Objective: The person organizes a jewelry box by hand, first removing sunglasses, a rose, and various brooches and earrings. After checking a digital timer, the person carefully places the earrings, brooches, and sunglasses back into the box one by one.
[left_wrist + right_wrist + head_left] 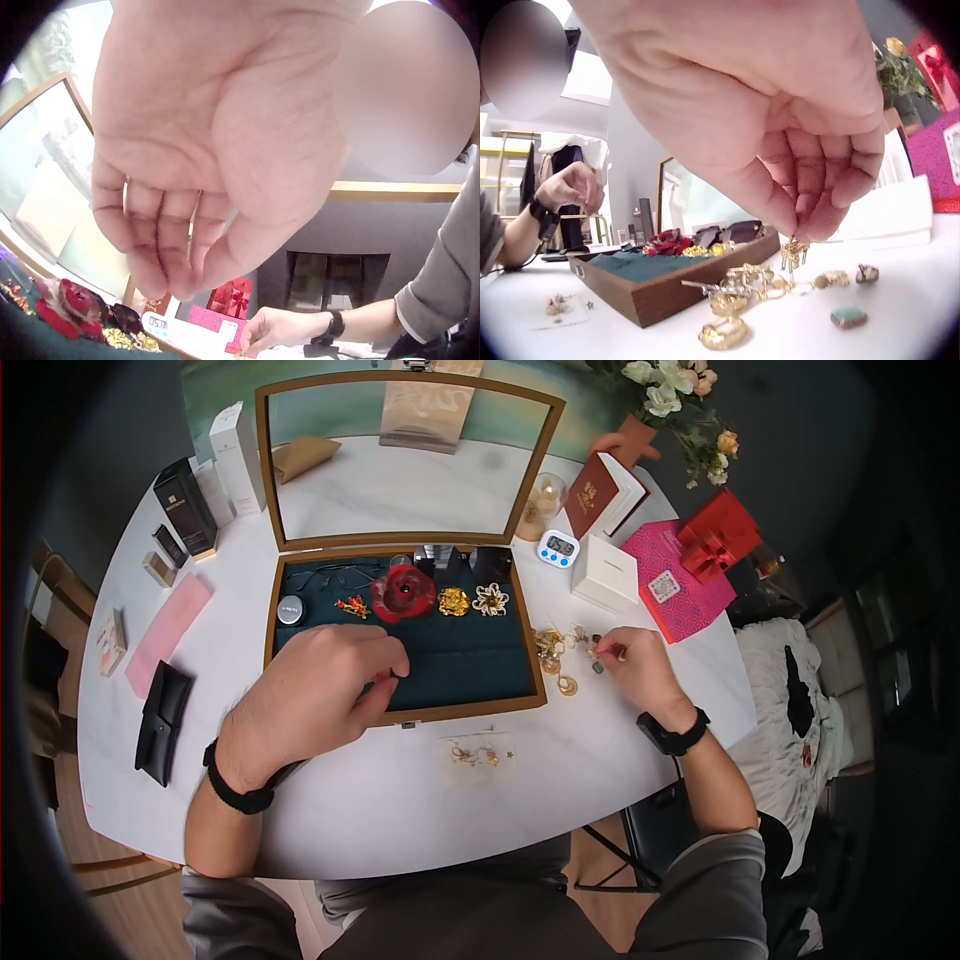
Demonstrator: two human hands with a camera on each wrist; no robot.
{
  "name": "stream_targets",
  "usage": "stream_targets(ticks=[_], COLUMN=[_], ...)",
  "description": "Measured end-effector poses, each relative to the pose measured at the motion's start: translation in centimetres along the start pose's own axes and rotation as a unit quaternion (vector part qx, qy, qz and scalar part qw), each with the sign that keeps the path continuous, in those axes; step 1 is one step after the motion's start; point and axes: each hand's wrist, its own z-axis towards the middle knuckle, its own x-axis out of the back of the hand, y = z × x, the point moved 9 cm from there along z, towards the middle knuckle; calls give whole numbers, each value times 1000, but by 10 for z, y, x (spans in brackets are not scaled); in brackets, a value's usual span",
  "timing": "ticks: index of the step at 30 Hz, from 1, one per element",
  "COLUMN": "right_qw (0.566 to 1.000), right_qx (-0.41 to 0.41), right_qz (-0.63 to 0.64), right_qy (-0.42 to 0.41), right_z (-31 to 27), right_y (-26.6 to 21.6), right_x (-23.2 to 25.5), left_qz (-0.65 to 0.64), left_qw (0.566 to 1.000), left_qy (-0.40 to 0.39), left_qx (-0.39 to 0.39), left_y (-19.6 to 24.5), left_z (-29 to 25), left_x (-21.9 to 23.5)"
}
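My right hand pinches a gold dangling jewelry piece between thumb and fingertips, just above the white table. Under it lies a heap of gold jewelry, with a gold hoop in front. A turquoise-coloured stone piece and a dark stone piece lie beside the heap. Above the front left of a wooden display box with a dark green lining hovers my left hand, fingers loosely bent, holding nothing. Inside sit a red rose, a gold flower brooch and a pale flower brooch.
The box's glass lid stands raised. Small jewelry lies on a clear sheet in front. A timer, white box and pink bag stand right; a black case and cosmetic boxes left.
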Motion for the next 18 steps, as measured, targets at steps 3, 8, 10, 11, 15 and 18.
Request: stream_targets(ticks=[3,8,10,11,15,18], right_qw=[999,993,989,980,952,938], right_qx=[29,106,126,169,265,306], right_qz=[-1,54,78,105,152,163], right_qy=[23,5,-8,-13,-19,-3], right_z=[-3,-3,-2,-2,3,12], right_y=[-41,-126,-156,-176,-225,-244], right_x=[31,46,39,35,14,9], left_qz=[-19,-133,-180,-204,-319,-283], left_qw=[1000,990,980,976,944,952], left_qy=[18,53,80,75,87,114], left_qx=[11,18,-17,-5,14,28], left_y=[-8,-11,2,3,-1,-14], left_z=[2,8,10,10,10,7], left_x=[1,-18,-22,-27,-29,-19])
